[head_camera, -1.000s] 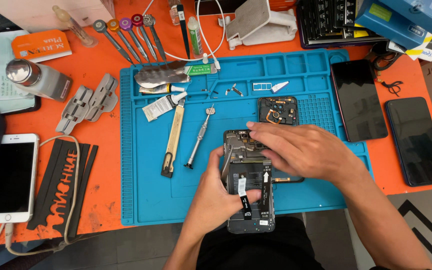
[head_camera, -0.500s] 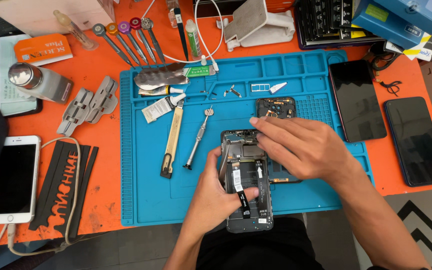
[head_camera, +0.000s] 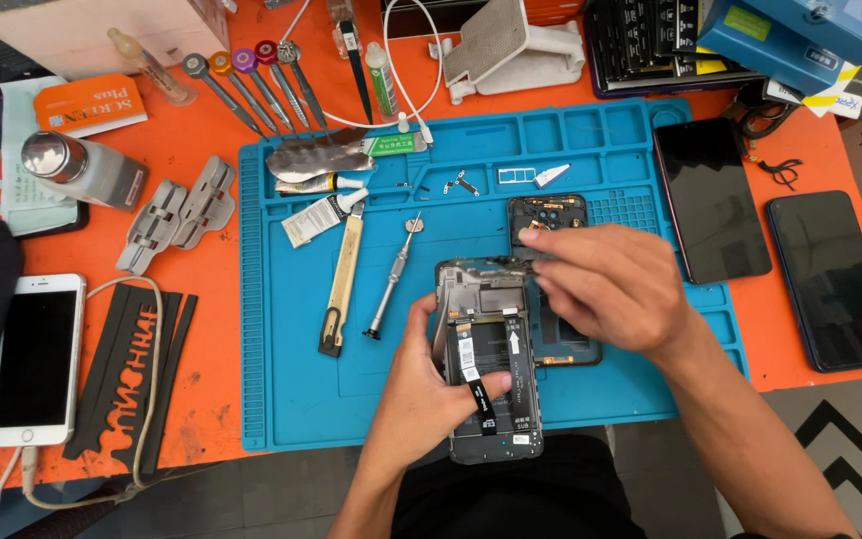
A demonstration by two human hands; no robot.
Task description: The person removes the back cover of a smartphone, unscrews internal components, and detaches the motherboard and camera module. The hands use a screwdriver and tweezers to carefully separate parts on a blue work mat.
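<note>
Head view, frame centre: my left hand [head_camera: 421,394] grips the opened phone [head_camera: 491,364] over the blue mat [head_camera: 291,399]; my right hand [head_camera: 611,284] pinches at its top edge.

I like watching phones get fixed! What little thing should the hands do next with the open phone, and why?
Probably the right hand should keep working at the top edge of the opened phone, since its fingertips sit right there. The left hand grips the phone's side with its thumb on the black ribbon strip, steadying it. The small screwdriver lies unused on the blue mat.
</note>
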